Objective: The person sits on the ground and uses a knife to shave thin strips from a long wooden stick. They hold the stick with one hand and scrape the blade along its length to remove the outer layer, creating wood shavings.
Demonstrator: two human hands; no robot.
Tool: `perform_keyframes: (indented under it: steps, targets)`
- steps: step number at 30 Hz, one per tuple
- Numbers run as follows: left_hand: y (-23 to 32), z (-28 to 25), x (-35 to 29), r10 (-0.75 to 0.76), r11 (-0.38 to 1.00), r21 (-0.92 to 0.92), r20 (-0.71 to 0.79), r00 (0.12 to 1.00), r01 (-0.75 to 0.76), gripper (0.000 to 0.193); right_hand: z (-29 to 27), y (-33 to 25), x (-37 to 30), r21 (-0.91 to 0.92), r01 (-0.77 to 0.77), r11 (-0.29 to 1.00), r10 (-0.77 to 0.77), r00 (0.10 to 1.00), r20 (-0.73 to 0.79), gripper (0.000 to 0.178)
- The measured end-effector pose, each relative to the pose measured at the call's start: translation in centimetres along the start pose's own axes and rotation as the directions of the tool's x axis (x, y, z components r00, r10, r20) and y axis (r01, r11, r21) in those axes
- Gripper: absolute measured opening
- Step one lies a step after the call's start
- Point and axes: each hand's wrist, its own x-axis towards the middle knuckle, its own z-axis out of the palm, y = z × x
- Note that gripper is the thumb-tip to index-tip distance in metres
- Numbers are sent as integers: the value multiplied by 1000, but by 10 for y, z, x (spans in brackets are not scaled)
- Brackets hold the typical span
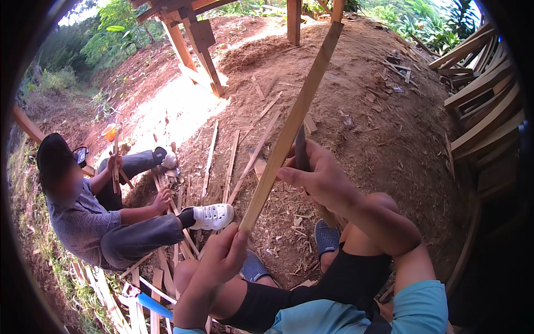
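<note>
A long, flat wooden strip (297, 114) slants from my lap up and away toward the far posts. My left hand (222, 256) is closed around its near end. Beside the strip's middle, my right hand (320, 175) grips a knife with a dark blade (301, 150); its thumb lies against the strip's edge. A brown length, apparently the knife's handle, shows below that hand. Where the blade meets the strip is partly hidden by my fingers.
At left a person (83, 217) sits on the ground handling thin wood pieces. Strips and shavings litter the dirt. A blue-handled saw (150, 303) lies lower left. Stacked timber (489, 111) stands at right, a wooden frame (194, 50) at the back, an orange container (109, 132) far left.
</note>
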Motion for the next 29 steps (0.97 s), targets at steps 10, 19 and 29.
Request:
perform_keyframes:
  steps: [10, 19, 29]
  targets:
    - [-20, 1, 6, 120, 971, 219, -97, 988, -96, 24, -6, 11, -5, -338, 107, 935, -174, 969, -177, 34]
    - [-14, 13, 7, 0, 996, 85, -68, 998, 6, 29, -18, 16, -9, -826, 290, 483, -495, 869, 15, 18]
    - [-11, 1, 2, -70, 993, -90, 126, 990, 81, 25, -34, -7, -18, -789, 329, 520, -445, 892, 78, 21]
